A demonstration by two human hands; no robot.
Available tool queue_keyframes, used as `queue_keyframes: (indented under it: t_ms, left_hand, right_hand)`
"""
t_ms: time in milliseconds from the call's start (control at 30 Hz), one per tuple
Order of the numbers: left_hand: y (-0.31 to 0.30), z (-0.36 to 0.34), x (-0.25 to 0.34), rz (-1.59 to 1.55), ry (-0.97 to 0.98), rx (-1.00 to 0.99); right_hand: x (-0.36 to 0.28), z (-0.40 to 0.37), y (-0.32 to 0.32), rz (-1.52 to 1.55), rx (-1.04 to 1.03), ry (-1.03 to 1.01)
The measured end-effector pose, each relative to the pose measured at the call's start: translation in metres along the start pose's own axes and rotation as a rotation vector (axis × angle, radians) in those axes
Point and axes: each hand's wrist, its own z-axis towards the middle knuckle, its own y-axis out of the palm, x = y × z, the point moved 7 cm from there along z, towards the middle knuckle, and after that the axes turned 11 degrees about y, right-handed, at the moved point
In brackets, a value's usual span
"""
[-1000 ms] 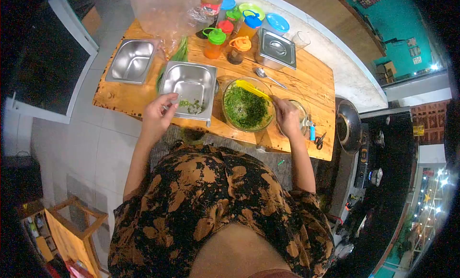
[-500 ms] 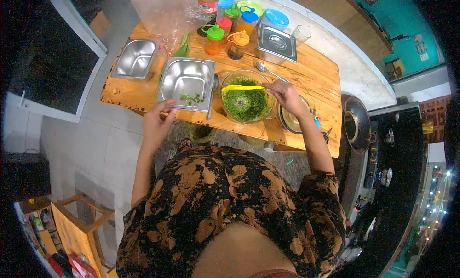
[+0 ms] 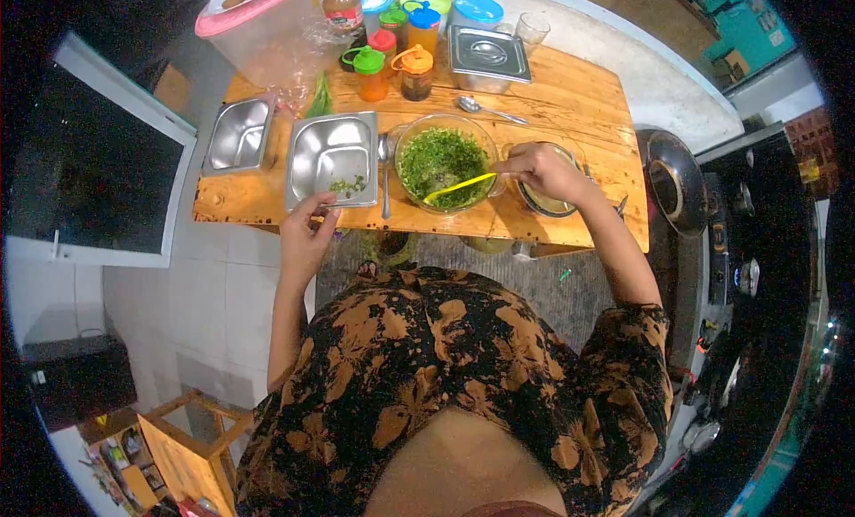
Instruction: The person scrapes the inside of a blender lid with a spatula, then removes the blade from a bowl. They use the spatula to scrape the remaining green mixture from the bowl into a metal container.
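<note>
My right hand (image 3: 538, 167) is closed on the end of a yellow utensil (image 3: 461, 187), whose other end dips into chopped greens (image 3: 443, 158) in a glass bowl (image 3: 492, 148). With its fingers at the near edge of a square metal tray (image 3: 334, 143), my left hand (image 3: 312, 225) pinches the rim. A few green bits (image 3: 348, 186) lie in the tray's near right corner. Between tray and bowl rests a long-handled spoon (image 3: 386, 174).
Behind stand a lidded metal container (image 3: 488, 58), orange-capped (image 3: 415, 74) and green-capped bottles (image 3: 370, 74), and a large plastic tub (image 3: 258, 36). Another metal tray (image 3: 239, 134) sits left. A spoon (image 3: 490, 110) lies behind the bowl; a round container (image 3: 550, 205) is right of it.
The yellow utensil has gone from lying level across the bowl to slanting down into the greens at the near left. The camera view has shifted. My left hand remains at the tray's edge.
</note>
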Motion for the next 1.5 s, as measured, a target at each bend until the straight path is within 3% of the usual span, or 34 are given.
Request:
queue_keyframes:
  t_ms: [233, 300, 333, 400, 633, 900, 1067, 1167, 1300, 1433, 1500]
  left_hand:
    - [-0.003, 0.003, -0.006, -0.018, -0.002, -0.011]
    - [-0.006, 0.005, -0.009, -0.004, -0.019, -0.021]
    - [-0.008, 0.005, -0.013, 0.008, -0.016, -0.027]
    - [-0.01, 0.008, -0.018, 0.017, -0.011, -0.028]
    - [-0.026, 0.017, -0.018, 0.034, 0.05, 0.006]
    - [-0.044, 0.021, -0.026, 0.033, -0.028, -0.035]
    - [-0.05, 0.022, -0.048, -0.084, -0.013, 0.015]
    - [-0.051, 0.024, -0.052, -0.223, -0.044, 0.034]
    - [-0.056, 0.03, -0.047, -0.131, -0.013, -0.007]
    - [-0.055, 0.033, -0.045, -0.15, 0.006, -0.013]
    - [-0.057, 0.035, -0.043, -0.162, -0.007, -0.017]
  right_hand:
    - [-0.001, -0.014, -0.023, -0.093, 0.046, 0.04]
    - [-0.005, -0.016, -0.035, -0.222, 0.262, 0.191]
    - [-0.01, -0.016, -0.031, -0.225, 0.262, 0.191]
    - [-0.013, -0.015, -0.024, -0.521, 0.342, 0.333]
    - [-0.03, 0.008, 0.025, -0.753, 0.338, 0.425]
    - [0.0, 0.042, 0.042, -0.539, 0.274, 0.392]
    - [-0.022, 0.042, 0.044, -0.428, 0.262, 0.102]
    - [-0.042, 0.034, 0.047, -0.455, 0.193, 0.082]
    - [-0.063, 0.021, 0.027, -0.5, 0.194, 0.095]
    - [-0.044, 0.015, -0.001, -0.499, 0.214, 0.263]
    - [-0.027, 0.014, -0.011, -0.43, 0.339, 0.368]
